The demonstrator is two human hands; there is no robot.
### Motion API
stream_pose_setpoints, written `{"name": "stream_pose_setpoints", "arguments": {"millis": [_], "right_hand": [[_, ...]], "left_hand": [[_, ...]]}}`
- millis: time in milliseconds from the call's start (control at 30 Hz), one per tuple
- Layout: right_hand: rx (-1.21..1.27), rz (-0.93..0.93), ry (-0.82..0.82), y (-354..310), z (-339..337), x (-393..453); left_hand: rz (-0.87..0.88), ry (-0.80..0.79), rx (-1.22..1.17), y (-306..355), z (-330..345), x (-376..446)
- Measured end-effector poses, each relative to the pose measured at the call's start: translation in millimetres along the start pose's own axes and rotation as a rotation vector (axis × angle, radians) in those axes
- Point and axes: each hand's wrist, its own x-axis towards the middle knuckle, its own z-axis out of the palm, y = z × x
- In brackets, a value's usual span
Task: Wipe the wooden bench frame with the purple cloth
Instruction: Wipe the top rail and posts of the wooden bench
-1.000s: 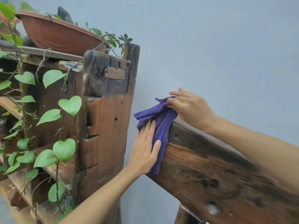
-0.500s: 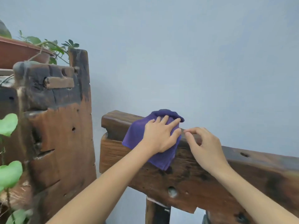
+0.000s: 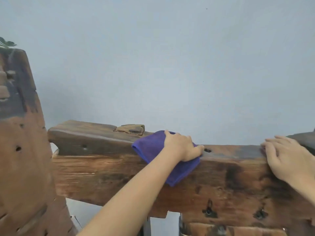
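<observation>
The wooden bench frame (image 3: 102, 167) is a thick, weathered beam that runs across the view in front of a pale wall. The purple cloth (image 3: 150, 149) drapes over its top edge and hangs down the front face. My left hand (image 3: 180, 147) lies flat on the cloth and presses it against the beam, fingers curled over the top. Farther right, my right hand (image 3: 286, 159) rests on the bare top edge of the beam, fingers spread, holding nothing.
A tall, worn wooden post (image 3: 22, 150) stands at the left, close to the beam's end. A few green leaves (image 3: 6, 44) show above it. A wooden peg (image 3: 131, 129) sits on the beam top just left of the cloth.
My left hand has slid the cloth to the right along the beam top. My right hand has moved farther right along the edge. The view has shifted right, away from the post and plants.
</observation>
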Motion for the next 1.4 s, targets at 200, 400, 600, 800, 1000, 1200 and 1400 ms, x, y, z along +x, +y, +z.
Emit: {"name": "stream_pose_setpoints", "arguments": {"millis": [200, 400, 600, 800, 1000, 1200, 1400], "right_hand": [[-0.038, -0.104, 0.168, 16.6, 9.2, -9.7], [-0.014, -0.284, 0.315, 40.8, 24.7, -5.3], [0.152, -0.313, 0.517, 47.2, 50.4, -6.4], [0.161, -0.303, 0.580, 46.1, 57.5, -12.7], [0.123, -0.392, 0.504, 59.2, 56.7, -16.5], [0.112, -0.412, 0.481, 62.8, 56.3, -20.2], [0.145, -0.291, 0.522, 50.3, 63.6, -24.0]], "left_hand": [[0.023, 0.329, 0.047, 22.0, 26.1, -26.4], [-0.137, 0.794, 0.095, -109.8, 58.7, -88.6], [-0.554, 1.053, -0.102, -148.9, 83.6, -91.3], [-0.240, 1.053, -0.118, 51.8, 141.6, -36.2], [0.072, 0.994, -0.183, 121.0, 153.6, -22.4], [-0.128, 1.005, -0.051, -20.0, 134.7, -66.6], [-0.627, 1.014, -0.195, -37.4, 90.4, -58.7]]}}
